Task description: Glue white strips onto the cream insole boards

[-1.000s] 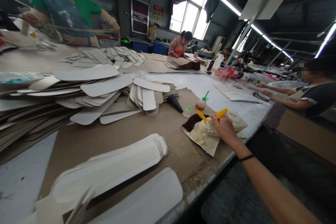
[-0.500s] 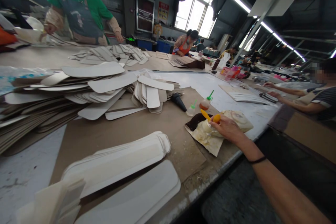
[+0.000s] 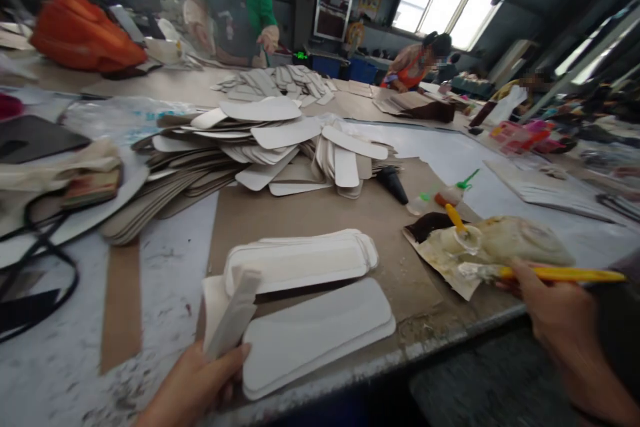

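Observation:
My left hand (image 3: 197,380) is at the near edge of the table, its thumb and fingers closed on pale thin strips (image 3: 233,313). Beside it lie white rounded panels (image 3: 320,333), and just behind them is a second stack of similar panels (image 3: 300,263). In my right hand (image 3: 560,313) is a brush with a yellow handle (image 3: 575,274), its white-coated bristles pointing left. They hover by a stained sheet (image 3: 450,263). On that sheet a cloudy plastic bottle (image 3: 525,243) lies on its side, and another yellow handle (image 3: 456,218) sticks out of its mouth.
A large heap of panels (image 3: 280,140) covers the table behind. Near the glue bottle are a black cone (image 3: 393,185) and small green-tipped bottles (image 3: 450,195). A black cord (image 3: 50,247) lies at left. Co-workers (image 3: 230,7) stand across the table.
The brush has come out of the bottle's mouth and moved right and nearer in my right hand. The view has turned left, and my left hand with the strips now shows.

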{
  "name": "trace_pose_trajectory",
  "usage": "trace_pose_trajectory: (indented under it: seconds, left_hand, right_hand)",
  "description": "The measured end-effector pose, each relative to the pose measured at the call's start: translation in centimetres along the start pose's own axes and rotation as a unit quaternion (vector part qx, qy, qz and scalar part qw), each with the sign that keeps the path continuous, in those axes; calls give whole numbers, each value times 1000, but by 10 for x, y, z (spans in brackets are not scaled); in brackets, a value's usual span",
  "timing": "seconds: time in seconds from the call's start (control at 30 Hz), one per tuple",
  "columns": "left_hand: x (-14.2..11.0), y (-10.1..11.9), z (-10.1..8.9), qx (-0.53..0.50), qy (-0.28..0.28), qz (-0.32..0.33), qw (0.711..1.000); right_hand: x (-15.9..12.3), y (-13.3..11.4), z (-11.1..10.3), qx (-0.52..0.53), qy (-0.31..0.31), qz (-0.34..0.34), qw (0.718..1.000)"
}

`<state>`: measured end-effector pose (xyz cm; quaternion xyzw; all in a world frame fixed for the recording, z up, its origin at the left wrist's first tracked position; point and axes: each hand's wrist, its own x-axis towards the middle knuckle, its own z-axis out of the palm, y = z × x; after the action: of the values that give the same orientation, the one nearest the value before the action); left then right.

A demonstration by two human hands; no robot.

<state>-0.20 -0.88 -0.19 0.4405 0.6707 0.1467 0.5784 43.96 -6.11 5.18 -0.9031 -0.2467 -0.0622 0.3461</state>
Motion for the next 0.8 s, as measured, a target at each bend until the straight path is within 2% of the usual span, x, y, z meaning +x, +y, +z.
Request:
trace_pose_trajectory:
  seconds: [0.07,0.1,0.13,0.23,0.33,0.43,0.67,0.8]
  left_hand:
    - [2,3,0,-6,-25,-1,1000]
    - [2,5,0,-10,-42,-2,999]
    - [2,8,-1,-14,-56,-3,998]
    - [1,13,-5,-28,-90,-3,996]
    - [1,14,-8,-42,-114,0,993]
    - [3,10,-11,-58,-127,3,990]
    - [6,9,-14,-77,-155,5,985]
    - [7,8,-15,-72,-166,10,983]
  right_hand:
    - [-39,-10,6,112,-63,2,992]
    - [-63,-19,10,222,-139,23,965]
    - [-89,-29,15,281,-203,42,937]
    - [-163,-67,28,321,-361,38,875]
    - [-212,-98,41,352,-438,20,827]
    - [-230,-109,50,341,-469,0,815]
    - [-232,-118,42,285,-416,-35,863]
    - [-240,-124,41,295,-432,-37,852]
